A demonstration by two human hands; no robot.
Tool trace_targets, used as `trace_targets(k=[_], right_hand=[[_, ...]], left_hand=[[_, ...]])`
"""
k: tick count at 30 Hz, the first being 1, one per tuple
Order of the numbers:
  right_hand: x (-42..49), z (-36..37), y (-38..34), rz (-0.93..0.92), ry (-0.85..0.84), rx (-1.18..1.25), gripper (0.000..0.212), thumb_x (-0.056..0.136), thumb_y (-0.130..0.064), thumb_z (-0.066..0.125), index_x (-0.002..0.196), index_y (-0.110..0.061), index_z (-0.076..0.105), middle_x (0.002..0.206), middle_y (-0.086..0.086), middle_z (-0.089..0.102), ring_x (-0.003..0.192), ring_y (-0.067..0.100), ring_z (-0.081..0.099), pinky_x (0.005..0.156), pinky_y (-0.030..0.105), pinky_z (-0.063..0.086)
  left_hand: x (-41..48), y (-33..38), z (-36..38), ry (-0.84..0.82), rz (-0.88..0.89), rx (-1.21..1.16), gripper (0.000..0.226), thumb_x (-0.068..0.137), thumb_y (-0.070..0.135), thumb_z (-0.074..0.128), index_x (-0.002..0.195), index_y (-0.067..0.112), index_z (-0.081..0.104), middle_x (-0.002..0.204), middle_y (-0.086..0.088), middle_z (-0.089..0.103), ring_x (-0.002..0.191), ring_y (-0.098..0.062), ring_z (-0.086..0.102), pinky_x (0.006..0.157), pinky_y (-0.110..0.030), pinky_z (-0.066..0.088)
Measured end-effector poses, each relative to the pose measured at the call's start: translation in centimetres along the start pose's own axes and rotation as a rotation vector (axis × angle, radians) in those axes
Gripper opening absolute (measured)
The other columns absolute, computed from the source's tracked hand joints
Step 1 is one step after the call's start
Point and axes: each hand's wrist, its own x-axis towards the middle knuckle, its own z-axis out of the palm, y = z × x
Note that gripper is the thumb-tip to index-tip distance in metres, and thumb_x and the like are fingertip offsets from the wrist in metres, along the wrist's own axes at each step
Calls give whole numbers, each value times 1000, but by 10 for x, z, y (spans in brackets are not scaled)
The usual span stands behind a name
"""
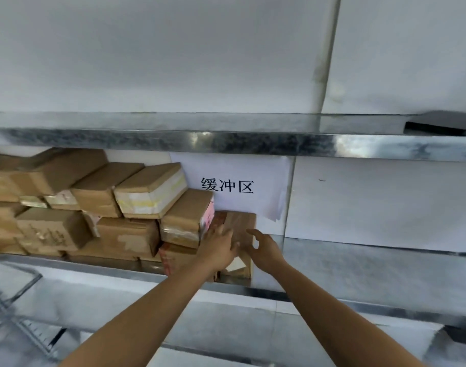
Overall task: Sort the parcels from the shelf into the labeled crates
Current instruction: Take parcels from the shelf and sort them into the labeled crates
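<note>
Parcels (75, 213) of brown cardboard, blocky and rectangular, sit stacked in uneven, tilted rows on the left half of a dull grey metal shelf (359, 268). Many are wrapped in glossy clear tape. One near the top has a white side with yellow stripes (157, 194), and the one below it carries a pink label (209, 217) on its end.

At the right end of the stack stands the end parcel (239, 223), a brown box with shiny tape over its front and a pale scrap of paper low on its face. Our left hand (218, 247) lies flat against its front left, with the fingers straight and spread; its grip is wide and closes on nothing. Our right hand (265, 247) is at the box's right edge, fingers loosely curved and thumb apart. Its grip is also wide, and we cannot tell whether it touches the cardboard. Both bare forearms reach up from the bottom of the view.

Behind the box, a white paper sign (234, 185) with three black characters is fixed to the smooth white wall (372, 197). Above it runs a mottled metal rail (226, 144) of the upper shelf, with a flat dark object (438, 124) lying on that shelf at far right. Blurred wire framing (14, 290) shows at lower left.
</note>
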Motion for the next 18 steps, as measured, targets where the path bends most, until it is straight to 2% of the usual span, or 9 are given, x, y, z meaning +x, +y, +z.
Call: trace_targets(k=[2, 6, 14, 16, 18], right_hand=[[14, 2, -1, -18, -48, -69, 46, 97, -30, 44, 141, -22, 35, 134, 14, 49, 121, 31, 47, 100, 32, 39], [28, 7, 5, -33, -85, -75, 39, 98, -29, 42, 132, -12, 43, 130, 11, 54, 114, 33, 51, 98, 36, 41], [30, 15, 25, 79, 97, 243, 17, 94, -21, 50, 108, -12, 55, 111, 8, 62, 100, 22, 57, 85, 32, 47], [22, 17, 30, 65, 142, 286, 10, 93, -19, 54, 102, -15, 53, 109, 6, 61, 99, 21, 58, 83, 31, 48], [12, 17, 33, 49, 187, 313, 15, 91, -17, 57, 101, -19, 47, 109, 4, 59, 100, 21, 59, 85, 33, 51]], left_hand=[[17, -2, 1, -40, -71, 21, 55, 99, 41, 29, 145, 12, 23, 150, -16, 26, 139, -34, 20, 115, -45, 17], [32, -2, 12, -93, -119, -97, 48, 99, 41, 31, 136, 11, 34, 135, -17, 45, 123, -33, 43, 101, -41, 38], [30, 4, 19, 137, -130, -270, 47, 98, 28, 40, 141, 10, 33, 138, -14, 39, 124, -26, 44, 99, -29, 36], [23, 5, 23, 189, -133, -311, 51, 97, 29, 44, 143, 12, 31, 140, -11, 35, 127, -23, 41, 101, -26, 35], [15, 8, 24, 215, -153, -382, 57, 95, 31, 49, 145, 13, 28, 140, -10, 32, 130, -22, 37, 105, -25, 32]])
